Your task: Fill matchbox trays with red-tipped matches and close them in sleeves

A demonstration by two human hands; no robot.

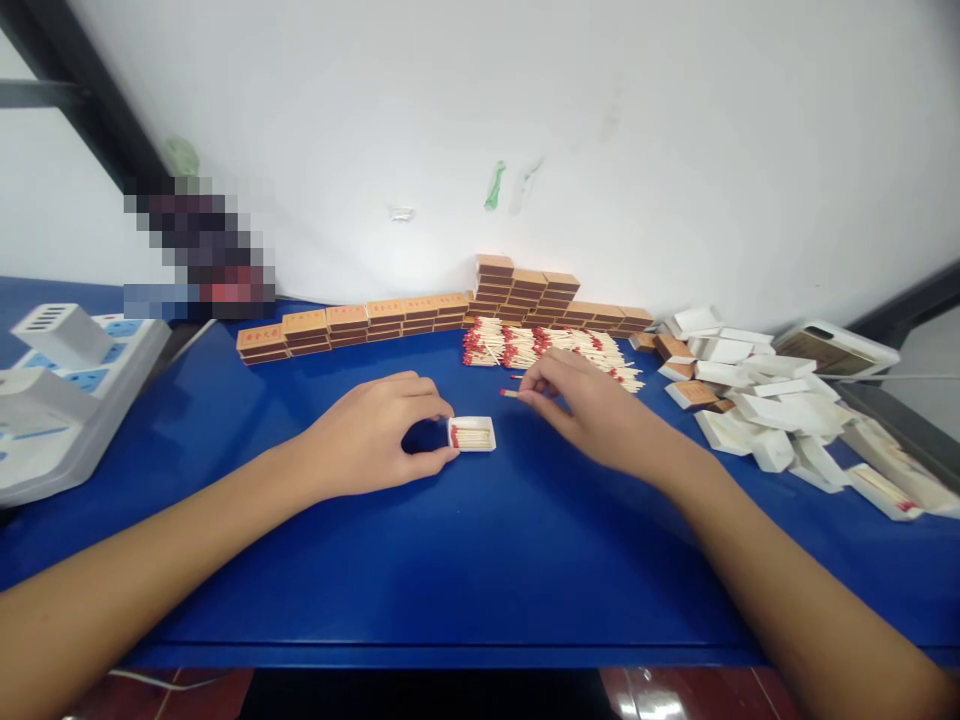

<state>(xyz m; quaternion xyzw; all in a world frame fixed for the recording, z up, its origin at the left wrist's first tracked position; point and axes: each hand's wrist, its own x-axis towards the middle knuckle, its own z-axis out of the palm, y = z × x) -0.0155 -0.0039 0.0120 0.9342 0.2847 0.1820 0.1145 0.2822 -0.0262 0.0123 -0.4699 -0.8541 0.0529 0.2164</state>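
On the blue table lies a small white matchbox tray [472,447] with red-tipped matches in it. My left hand [386,430] grips its left end between thumb and forefinger. To the right of the tray, my right hand [566,395] pinches one or more matches [511,393], their red heads pointing left; the exact number is hard to make out. Just beyond my right hand is a heap of loose matches [517,345], partly hidden by that hand.
Closed brown matchboxes [349,322] stand in stacked rows along the wall. A pile of white trays and box sleeves [750,385] lies at the right, by a phone-like object [836,348]. A white power strip [90,370] with plugs stands at the left.
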